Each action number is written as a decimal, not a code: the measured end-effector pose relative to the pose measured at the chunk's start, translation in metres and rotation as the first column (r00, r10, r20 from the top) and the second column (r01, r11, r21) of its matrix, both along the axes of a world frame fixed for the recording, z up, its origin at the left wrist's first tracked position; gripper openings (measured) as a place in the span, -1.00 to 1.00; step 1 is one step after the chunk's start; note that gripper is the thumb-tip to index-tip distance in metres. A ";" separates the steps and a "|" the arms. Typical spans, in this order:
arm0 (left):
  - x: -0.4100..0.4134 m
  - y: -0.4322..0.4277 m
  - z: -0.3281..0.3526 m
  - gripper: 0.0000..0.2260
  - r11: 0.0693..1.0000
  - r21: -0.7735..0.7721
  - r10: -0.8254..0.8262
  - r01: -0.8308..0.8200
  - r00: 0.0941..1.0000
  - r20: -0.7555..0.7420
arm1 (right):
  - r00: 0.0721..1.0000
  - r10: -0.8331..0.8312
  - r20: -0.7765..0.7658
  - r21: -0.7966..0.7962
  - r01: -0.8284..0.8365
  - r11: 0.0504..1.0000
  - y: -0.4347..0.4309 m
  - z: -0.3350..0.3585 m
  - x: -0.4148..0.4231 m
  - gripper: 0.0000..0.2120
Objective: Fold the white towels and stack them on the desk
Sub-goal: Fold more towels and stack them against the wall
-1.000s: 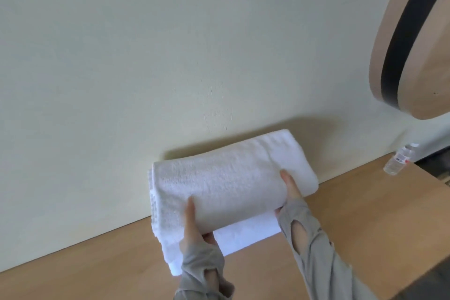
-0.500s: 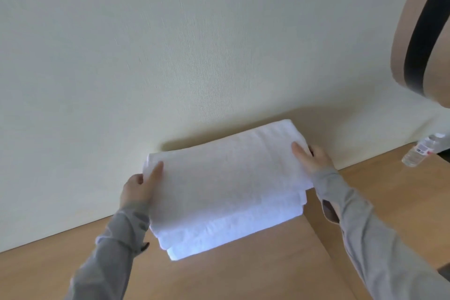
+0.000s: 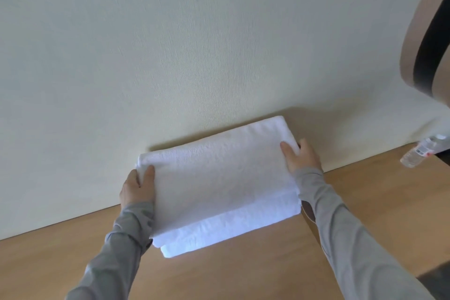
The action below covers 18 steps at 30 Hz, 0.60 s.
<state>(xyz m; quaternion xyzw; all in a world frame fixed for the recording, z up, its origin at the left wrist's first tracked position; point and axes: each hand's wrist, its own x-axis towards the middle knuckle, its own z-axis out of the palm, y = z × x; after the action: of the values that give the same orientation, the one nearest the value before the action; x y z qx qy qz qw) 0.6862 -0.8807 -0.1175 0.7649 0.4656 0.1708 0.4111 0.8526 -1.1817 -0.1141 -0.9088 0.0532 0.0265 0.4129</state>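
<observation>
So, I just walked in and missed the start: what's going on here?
A person holds a folded white towel on top of a stack of folded towels on the wooden desk, against the wall. The left hand grips its left end, the right hand its right end. A plastic bottle sits at the far right.

left hand [image 3: 137,187] and right hand [image 3: 300,157] grip the towel [image 3: 219,178] ends.

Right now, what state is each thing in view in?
top towel, folded, flat on the stack, held at both ends.
lower towels, folded, stacked on the desk.
left hand, grip on the top towel's left end.
right hand, grip on its right end.
water bottle, on the desk, untouched.
</observation>
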 end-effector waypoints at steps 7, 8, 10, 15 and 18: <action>0.000 -0.028 0.031 -0.56 0.978 0.202 0.049 -0.051 0.999 0.018 | 0.977 0.083 0.198 -0.384 -0.001 0.924 0.001 0.024 -0.015 -0.58; -0.003 -0.038 0.037 -0.50 0.932 0.363 0.007 -0.015 1.000 0.022 | 0.940 0.139 0.310 -0.447 0.015 0.894 0.003 0.031 -0.019 -0.56; -0.007 -0.063 0.045 -0.46 0.751 0.626 -0.191 0.210 0.977 -0.099 | 0.861 0.316 0.398 -0.495 -0.088 0.864 0.018 0.042 -0.030 -0.54; -0.005 -0.096 0.028 -0.41 0.530 0.541 -0.414 0.653 0.756 -0.506 | 0.745 0.653 0.133 -0.664 -0.422 0.617 0.062 0.026 -0.064 -0.49; -0.017 -0.071 0.019 -0.40 0.518 0.544 -0.420 0.660 0.750 -0.511 | 0.777 0.611 0.150 -0.703 -0.351 0.619 0.044 0.014 -0.056 -0.43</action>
<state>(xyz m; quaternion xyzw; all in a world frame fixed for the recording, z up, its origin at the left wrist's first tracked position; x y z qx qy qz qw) 0.6697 -0.9519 -0.0984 0.9839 0.1589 0.0697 0.0441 0.7961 -1.1378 -0.1006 -0.9590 -0.2719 -0.0556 0.0567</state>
